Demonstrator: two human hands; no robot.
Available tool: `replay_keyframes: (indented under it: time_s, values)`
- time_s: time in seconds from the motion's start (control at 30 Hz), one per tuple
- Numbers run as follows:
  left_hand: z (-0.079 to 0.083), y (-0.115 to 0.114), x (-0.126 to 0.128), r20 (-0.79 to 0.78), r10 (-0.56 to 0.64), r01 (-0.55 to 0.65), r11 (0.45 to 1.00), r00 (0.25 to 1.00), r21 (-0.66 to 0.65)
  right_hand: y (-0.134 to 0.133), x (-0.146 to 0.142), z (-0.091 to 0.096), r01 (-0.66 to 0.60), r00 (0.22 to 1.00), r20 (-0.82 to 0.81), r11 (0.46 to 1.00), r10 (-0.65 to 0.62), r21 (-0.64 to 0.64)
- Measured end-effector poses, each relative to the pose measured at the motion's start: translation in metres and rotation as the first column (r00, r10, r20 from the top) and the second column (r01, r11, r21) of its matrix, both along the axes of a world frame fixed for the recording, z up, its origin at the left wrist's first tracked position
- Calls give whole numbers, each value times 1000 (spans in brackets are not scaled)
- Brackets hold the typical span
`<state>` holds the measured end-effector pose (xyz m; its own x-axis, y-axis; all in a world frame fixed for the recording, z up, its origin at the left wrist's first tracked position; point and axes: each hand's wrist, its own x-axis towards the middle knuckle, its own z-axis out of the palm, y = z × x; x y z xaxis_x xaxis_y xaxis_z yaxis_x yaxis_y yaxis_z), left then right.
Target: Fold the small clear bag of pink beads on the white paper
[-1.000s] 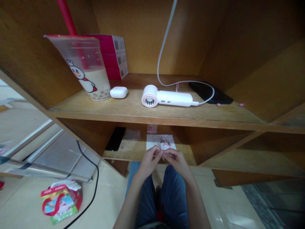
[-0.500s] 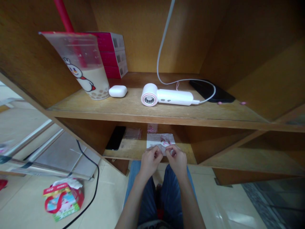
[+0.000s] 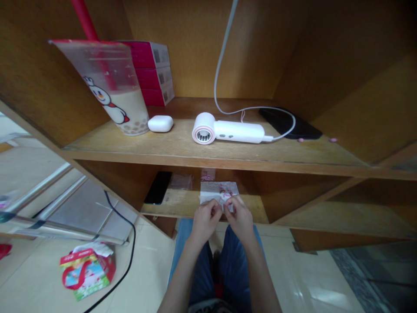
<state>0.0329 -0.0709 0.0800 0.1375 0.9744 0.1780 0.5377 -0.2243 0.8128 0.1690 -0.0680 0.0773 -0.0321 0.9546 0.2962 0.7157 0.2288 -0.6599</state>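
My left hand [image 3: 206,217] and my right hand [image 3: 239,216] meet at the front edge of the lower shelf, fingertips nearly touching. Both are closed in a pinch; whatever they hold is too small or hidden to make out. Just beyond the fingers lies a white sheet of paper or tissue [image 3: 210,188] with small pink pieces [image 3: 226,191] on its right half. Behind it is a small clear packet of pink bits [image 3: 207,174]. To the left rest a clear plastic bag [image 3: 181,182] and a black phone [image 3: 158,188].
On the upper shelf [image 3: 176,150] stand a milk tea cup [image 3: 130,104], stacked pink boxes [image 3: 153,78], a white earbud case [image 3: 160,124], a white handheld fan [image 3: 239,131] with its cable, and a black pouch [image 3: 289,124]. A colourful bag [image 3: 86,271] and black cord [image 3: 132,248] are on the floor.
Pale, see-through material that showed between my fingertips is no longer distinct there. My right hand has shifted slightly left and toward the paper; my left hand has hardly moved.
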Motion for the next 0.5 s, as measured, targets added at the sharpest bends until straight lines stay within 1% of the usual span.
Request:
replay_keyframes:
  time_s: [0.13,0.27,0.33,0.4,0.47,0.5]
  values:
    - [4,1,-3,-46,-37,37,999,998,1,-2,-2,0,-147,989,-36,988,145,-47]
    - [11,-2,-4,-5,-90,90,996,996,26,-3,-4,1,-251,952,-188,968,242,-25]
    - [14,-5,-3,34,-108,107,994,994,32,-3,-4,1,-269,933,-257,963,252,-34]
    - [14,-9,-2,75,-127,125,992,989,24,-2,-3,0,-274,926,-286,960,247,-58]
    - [11,-12,-1,146,-131,133,991,981,-2,0,-2,0,-248,932,-289,966,219,-68]
    - [8,-12,-1,196,-113,118,993,974,-15,0,-1,-1,-226,936,-293,972,197,-67]
